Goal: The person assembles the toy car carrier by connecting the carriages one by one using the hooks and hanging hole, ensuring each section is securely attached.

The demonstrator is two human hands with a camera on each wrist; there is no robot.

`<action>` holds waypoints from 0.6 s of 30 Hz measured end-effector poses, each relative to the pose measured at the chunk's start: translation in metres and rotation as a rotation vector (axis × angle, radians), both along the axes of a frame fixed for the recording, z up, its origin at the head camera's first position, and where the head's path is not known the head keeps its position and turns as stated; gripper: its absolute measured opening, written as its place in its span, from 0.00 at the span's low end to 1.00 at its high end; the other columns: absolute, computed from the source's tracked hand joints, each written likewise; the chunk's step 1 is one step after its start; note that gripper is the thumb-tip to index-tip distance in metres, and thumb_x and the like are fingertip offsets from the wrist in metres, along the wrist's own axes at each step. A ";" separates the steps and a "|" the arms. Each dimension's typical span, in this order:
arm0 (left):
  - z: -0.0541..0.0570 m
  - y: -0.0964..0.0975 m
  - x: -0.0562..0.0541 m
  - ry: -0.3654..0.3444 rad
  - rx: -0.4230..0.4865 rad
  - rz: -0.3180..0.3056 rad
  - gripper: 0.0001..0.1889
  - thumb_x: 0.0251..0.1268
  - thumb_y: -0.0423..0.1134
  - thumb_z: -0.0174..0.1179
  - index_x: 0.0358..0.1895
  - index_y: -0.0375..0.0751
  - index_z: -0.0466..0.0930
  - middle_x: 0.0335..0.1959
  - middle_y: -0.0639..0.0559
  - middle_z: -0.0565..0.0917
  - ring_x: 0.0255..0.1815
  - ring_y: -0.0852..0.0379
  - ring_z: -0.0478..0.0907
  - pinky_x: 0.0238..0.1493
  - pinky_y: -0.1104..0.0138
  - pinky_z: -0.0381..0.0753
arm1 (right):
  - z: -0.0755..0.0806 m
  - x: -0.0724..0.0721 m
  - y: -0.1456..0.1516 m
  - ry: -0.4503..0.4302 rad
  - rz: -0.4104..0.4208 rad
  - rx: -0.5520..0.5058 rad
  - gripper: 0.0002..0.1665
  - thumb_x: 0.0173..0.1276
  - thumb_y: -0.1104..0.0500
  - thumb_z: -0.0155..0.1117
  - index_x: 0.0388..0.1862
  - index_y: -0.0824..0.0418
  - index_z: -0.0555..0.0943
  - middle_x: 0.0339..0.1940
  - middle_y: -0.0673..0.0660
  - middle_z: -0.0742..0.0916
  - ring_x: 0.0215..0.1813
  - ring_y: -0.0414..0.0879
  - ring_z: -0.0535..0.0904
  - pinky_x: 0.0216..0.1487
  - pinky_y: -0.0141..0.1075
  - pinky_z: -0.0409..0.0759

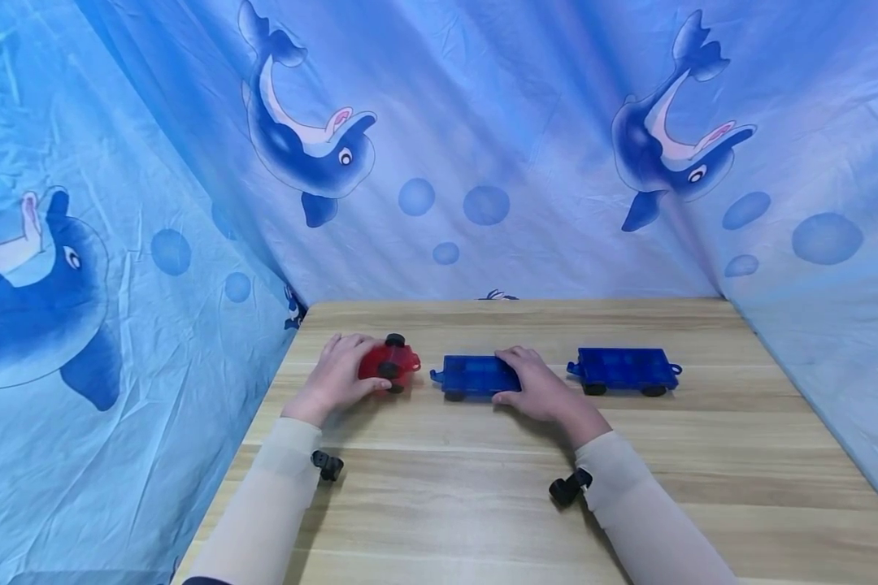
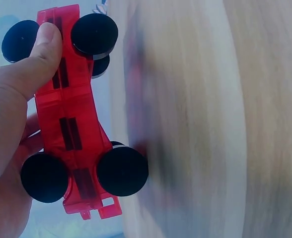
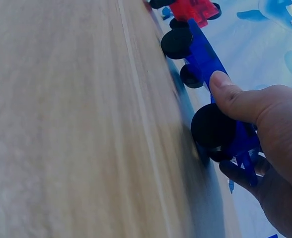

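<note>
My left hand (image 1: 339, 375) grips a red see-through toy car (image 1: 369, 363) with black wheels at the left of the table. In the left wrist view the thumb lies along the underside of the car (image 2: 61, 116), which is turned up off the wood. My right hand (image 1: 545, 392) holds a blue toy wagon (image 1: 475, 375) by its right end, thumb on the near side. The wagon's hook points left at the red car's loop, with a small gap between them. Right of this hand stands a second blue wagon (image 1: 622, 370), untouched, a hook and a loop at its ends.
The toys are in a row on a wood-grain table (image 1: 439, 504). A blue curtain (image 1: 556, 81) with printed dolphins hangs behind the table and along its sides. Each wrist bears a small black camera (image 1: 328, 465).
</note>
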State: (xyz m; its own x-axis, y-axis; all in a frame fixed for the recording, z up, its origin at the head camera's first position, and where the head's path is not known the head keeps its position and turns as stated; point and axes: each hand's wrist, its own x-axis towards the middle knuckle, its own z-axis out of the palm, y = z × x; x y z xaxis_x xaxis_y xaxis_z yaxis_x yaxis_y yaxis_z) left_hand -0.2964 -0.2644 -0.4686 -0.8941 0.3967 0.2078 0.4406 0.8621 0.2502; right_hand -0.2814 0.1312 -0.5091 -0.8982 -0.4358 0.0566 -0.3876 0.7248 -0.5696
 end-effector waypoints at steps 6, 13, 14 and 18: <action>-0.001 0.008 0.003 0.033 0.015 -0.033 0.41 0.56 0.57 0.80 0.71 0.44 0.77 0.65 0.45 0.80 0.71 0.41 0.72 0.80 0.40 0.49 | -0.005 -0.001 -0.002 0.026 0.002 -0.007 0.52 0.68 0.42 0.77 0.83 0.56 0.65 0.76 0.59 0.72 0.79 0.61 0.62 0.75 0.60 0.66; -0.002 0.015 0.004 0.039 -0.011 -0.051 0.42 0.56 0.59 0.79 0.72 0.45 0.77 0.66 0.45 0.79 0.71 0.41 0.71 0.81 0.40 0.49 | -0.009 0.000 -0.004 0.035 0.004 -0.017 0.51 0.68 0.42 0.76 0.83 0.56 0.65 0.77 0.58 0.72 0.80 0.60 0.61 0.76 0.60 0.65; -0.003 0.015 0.004 0.038 -0.017 -0.049 0.42 0.56 0.59 0.78 0.72 0.45 0.76 0.66 0.46 0.79 0.71 0.41 0.71 0.81 0.41 0.48 | -0.010 0.000 -0.004 0.035 0.005 -0.018 0.51 0.68 0.42 0.76 0.83 0.56 0.65 0.77 0.58 0.72 0.80 0.60 0.61 0.76 0.60 0.65; -0.004 0.016 0.003 0.029 -0.031 -0.043 0.42 0.57 0.61 0.77 0.73 0.47 0.76 0.67 0.47 0.78 0.72 0.42 0.70 0.82 0.42 0.47 | -0.009 0.000 -0.005 0.029 0.003 -0.024 0.51 0.68 0.42 0.76 0.83 0.56 0.65 0.77 0.57 0.72 0.80 0.58 0.62 0.76 0.59 0.65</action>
